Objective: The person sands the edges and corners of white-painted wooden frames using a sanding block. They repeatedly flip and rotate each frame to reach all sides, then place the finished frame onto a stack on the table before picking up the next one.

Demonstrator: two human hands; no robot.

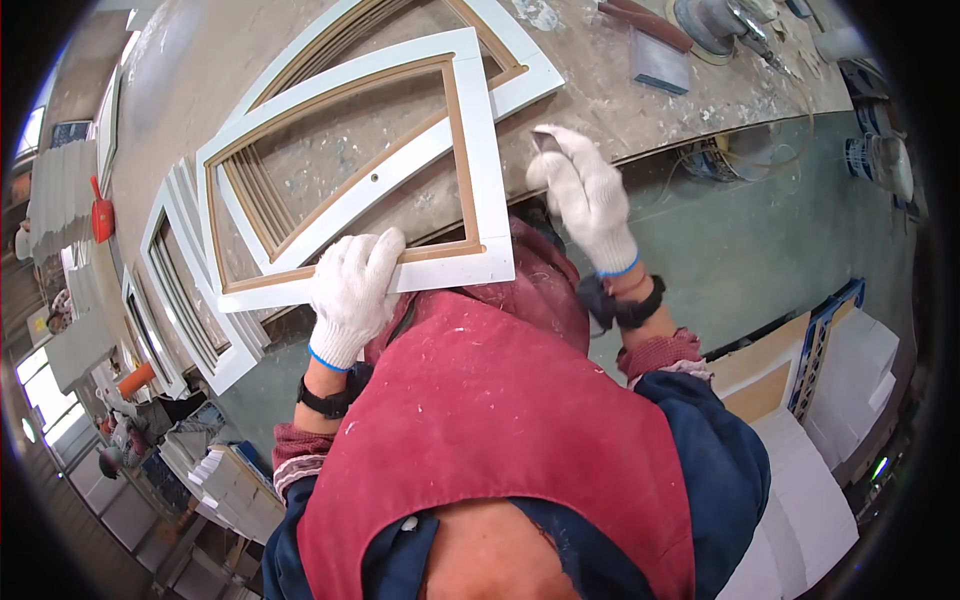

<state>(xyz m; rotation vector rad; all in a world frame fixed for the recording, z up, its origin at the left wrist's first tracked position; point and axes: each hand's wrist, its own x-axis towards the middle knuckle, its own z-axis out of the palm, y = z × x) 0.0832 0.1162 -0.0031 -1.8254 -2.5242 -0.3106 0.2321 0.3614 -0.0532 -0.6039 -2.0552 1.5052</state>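
Fingers [383,250] of the left hand [348,297], in white knitted glove, lie close together over the near rail of a white, curved-topped frame with a tan inner rim [487,150]; thumb not seen. Right hand [592,195], gloved alike: thumb and index finger pinch a small, thin dark-grey piece [545,139], material unclear; other fingers curled in. Piece is apart from the frame, off its right side.

Frame position: askew over a second white frame [527,88], near rail projecting past the near edge of a grey-brown, white-spotted worktable [615,125], close to the dark-red apron [490,400]. Contact with the apron: cannot tell.

Risks (judgement): near rail overhangs with only one hand on it, so a slack left grip could let the frame pivot or slip off the near edge. Dragging it could scuff the white faces where the two frames overlap. A loose pinch could drop the thin piece over the edge.

Surface: dried splashes; toward the right end, a round metallic sander [705,28] and a grey-blue rectangular block [659,65]. More white frames [240,362] stacked near the left end.

Room: green floor [700,235]; pale flat panels [850,370] at right; bright window [50,395] at far left.
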